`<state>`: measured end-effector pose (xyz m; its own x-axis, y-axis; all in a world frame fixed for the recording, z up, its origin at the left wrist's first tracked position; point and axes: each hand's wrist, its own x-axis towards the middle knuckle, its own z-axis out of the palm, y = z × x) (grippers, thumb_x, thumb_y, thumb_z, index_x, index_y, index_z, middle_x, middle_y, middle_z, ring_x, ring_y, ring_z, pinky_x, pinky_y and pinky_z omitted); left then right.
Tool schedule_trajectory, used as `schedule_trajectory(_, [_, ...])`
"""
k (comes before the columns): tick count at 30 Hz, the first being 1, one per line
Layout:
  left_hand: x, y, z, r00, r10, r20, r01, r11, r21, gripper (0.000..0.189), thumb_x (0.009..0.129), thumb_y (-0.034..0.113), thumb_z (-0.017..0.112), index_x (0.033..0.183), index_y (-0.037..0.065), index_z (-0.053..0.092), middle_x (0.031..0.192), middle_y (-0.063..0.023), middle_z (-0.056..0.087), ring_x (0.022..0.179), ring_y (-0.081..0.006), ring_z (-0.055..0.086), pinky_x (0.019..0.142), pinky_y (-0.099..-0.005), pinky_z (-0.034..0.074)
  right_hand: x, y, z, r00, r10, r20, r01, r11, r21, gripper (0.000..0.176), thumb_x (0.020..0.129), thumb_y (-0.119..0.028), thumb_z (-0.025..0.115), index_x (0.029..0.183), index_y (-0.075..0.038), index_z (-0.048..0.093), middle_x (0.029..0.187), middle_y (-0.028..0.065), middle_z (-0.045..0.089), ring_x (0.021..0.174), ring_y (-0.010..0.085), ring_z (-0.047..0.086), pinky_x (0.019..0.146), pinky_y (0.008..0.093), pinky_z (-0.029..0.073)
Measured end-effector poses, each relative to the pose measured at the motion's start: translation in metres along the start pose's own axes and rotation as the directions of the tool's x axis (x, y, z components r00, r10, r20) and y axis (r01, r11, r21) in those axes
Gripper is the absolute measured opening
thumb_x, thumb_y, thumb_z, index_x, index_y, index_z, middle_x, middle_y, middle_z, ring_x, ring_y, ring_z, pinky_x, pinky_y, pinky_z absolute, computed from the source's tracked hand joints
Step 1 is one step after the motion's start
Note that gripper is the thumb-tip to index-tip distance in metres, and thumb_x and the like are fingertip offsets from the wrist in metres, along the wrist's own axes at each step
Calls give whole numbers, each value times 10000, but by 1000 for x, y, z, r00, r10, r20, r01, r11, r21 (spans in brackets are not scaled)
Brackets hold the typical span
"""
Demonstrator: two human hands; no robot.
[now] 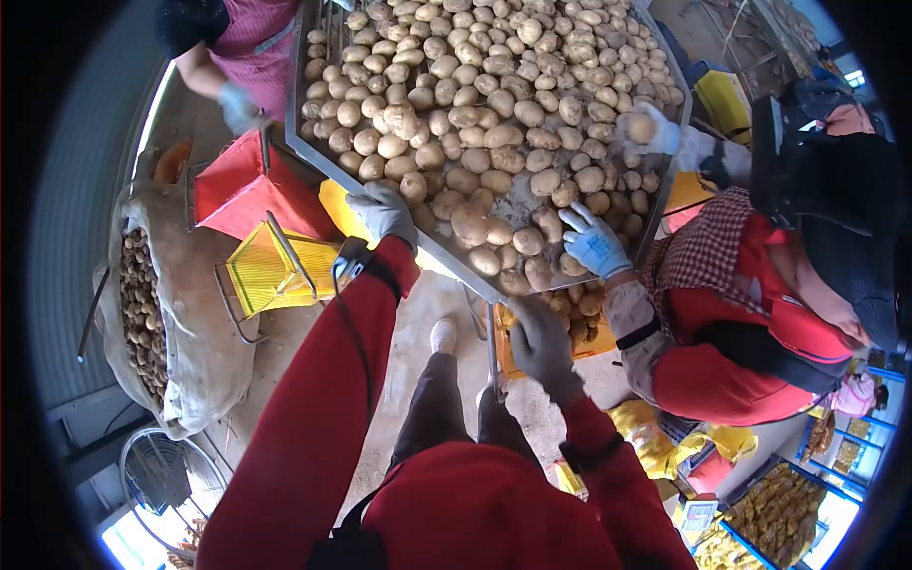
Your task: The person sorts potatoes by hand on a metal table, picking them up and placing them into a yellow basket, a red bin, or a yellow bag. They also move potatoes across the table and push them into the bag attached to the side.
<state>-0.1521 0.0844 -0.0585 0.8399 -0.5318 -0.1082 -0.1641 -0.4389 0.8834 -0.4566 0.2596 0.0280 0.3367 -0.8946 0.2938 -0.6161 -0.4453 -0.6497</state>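
Observation:
My left hand (pixel 385 215), in a grey glove, lies at the near left rim of the sorting table (pixel 313 157), beside potatoes (pixel 494 138) heaped on it. Its fingers stretch toward the yellow bag below, and no potato shows in them. Just outside the near corner, my right hand (pixel 541 344), also gloved in grey, hangs low with thumb and fingers apart. Close behind it an orange crate (pixel 594 359) holds potatoes under the table edge. Part of each palm is hidden.
A co-worker's gloved hand (pixel 597 243) touches the potatoes at right; the other holds a potato (pixel 640 126). Across the left corner stands another person (pixel 256 47). Red (pixel 237 190) and yellow (pixel 271 271) bags hang on frames. A large white sack (pixel 204 323) holds small potatoes.

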Motion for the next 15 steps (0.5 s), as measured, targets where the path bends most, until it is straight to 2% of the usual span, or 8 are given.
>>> schedule_trajectory(2, [5, -4, 7, 998, 11, -62, 0, 983, 183, 725, 1064, 459, 449, 1521, -97, 358, 1456, -325, 513, 1301, -431, 550, 1099, -434, 435, 54, 22, 8, 988, -122, -98, 113, 990, -85, 343, 921, -82, 683, 1255, -12, 653, 1209, 222, 689, 1136, 410, 650, 974, 485, 516])
schedule_trajectory(4, [31, -38, 19, 957, 225, -183, -189, 962, 198, 571, 1056, 450, 464, 1300, -66, 478, 1204, -318, 592, 1087, -462, 597, 940, -478, 479, 95, 39, 33, 982, -158, -104, 149, 985, -89, 420, 903, -154, 707, 1292, -23, 619, 1250, 196, 671, 1158, 383, 634, 1004, 499, 483])
schedule_trajectory(6, [18, -27, 19, 922, 265, -283, -191, 946, 264, 535, 1045, 468, 474, 1182, -44, 549, 1085, -311, 627, 989, -475, 619, 865, -495, 499, 122, 36, 51, 977, -188, -102, 175, 977, -125, 510, 869, -240, 729, 1313, -41, 579, 1282, 145, 649, 1162, 343, 620, 1008, 503, 449])
schedule_trajectory(9, [2, 1, -1, 984, 145, -103, -113, 958, 264, 552, 1038, 494, 469, 1178, -34, 554, 1082, -299, 626, 1006, -470, 615, 880, -490, 496, 102, 52, 57, 997, -65, 37, 74, 948, -310, 617, 844, -365, 745, 1348, -67, 550, 1328, 129, 623, 1226, 317, 588, 1046, 525, 418])
schedule_trajectory(10, [0, 2, 2, 967, 202, -154, -165, 961, 224, 582, 1026, 530, 461, 1159, -29, 559, 1063, -283, 631, 986, -460, 629, 862, -488, 501, 88, 61, 56, 993, -111, -32, 84, 889, -450, 651, 845, -432, 728, 1363, -78, 558, 1373, 127, 604, 1278, 318, 550, 1101, 542, 385])
schedule_trajectory(11, [11, -8, 8, 944, 231, -237, -150, 937, 316, 600, 1022, 547, 446, 1146, -30, 557, 1044, -285, 640, 958, -447, 646, 825, -488, 507, 71, 64, 41, 999, -42, 29, 51, 847, -528, 655, 876, -426, 711, 1420, -92, 565, 1444, 120, 579, 1339, 328, 521, 1135, 541, 383])
schedule_trajectory(13, [16, -18, 7, 945, 270, -182, -199, 921, 334, 604, 1022, 552, 434, 1108, -31, 572, 1000, -284, 652, 928, -446, 657, 809, -488, 508, 42, 98, 27, 999, -40, 0, 33, 830, -556, 609, 909, -355, 687, 1458, -117, 577, 1496, 108, 554, 1360, 350, 515, 1146, 548, 394])
schedule_trajectory(15, [16, -23, 11, 933, 281, -226, -199, 924, 326, 581, 1029, 527, 436, 1075, -34, 581, 969, -280, 659, 909, -453, 657, 798, -497, 507, 31, 119, 3, 998, -18, 53, 44, 835, -549, 577, 923, -310, 673, 1465, -133, 586, 1491, 107, 559, 1347, 369, 525, 1138, 551, 407])
